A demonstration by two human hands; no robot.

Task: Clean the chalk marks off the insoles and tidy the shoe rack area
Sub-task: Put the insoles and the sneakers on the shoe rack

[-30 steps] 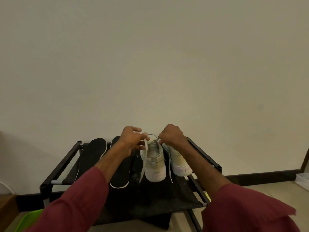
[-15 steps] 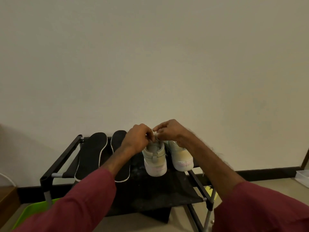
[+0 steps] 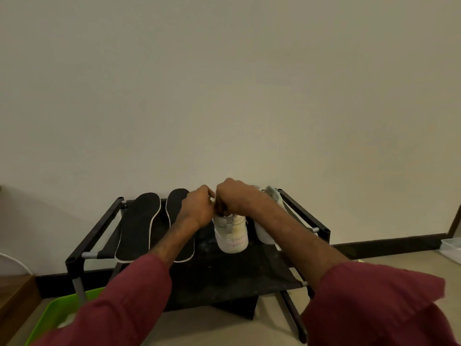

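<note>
In the head view the left hand [image 3: 199, 208] and right hand [image 3: 237, 198], apart a second ago with the laces [image 3: 212, 200] trailing down, have met knuckle to knuckle over the near white shoe [image 3: 232, 236], fingers curled and pinching the laces there. The black insoles [image 3: 139, 226] lie just left of it on the shoe rack [image 3: 97, 233]. This looks like the tidying step, with the knot probably half tied.

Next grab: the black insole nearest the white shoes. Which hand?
Left. The left hand pinches at the white shoe's top right beside that insole, forearm crossing it; the right hand is on the shoe's far side.
</note>
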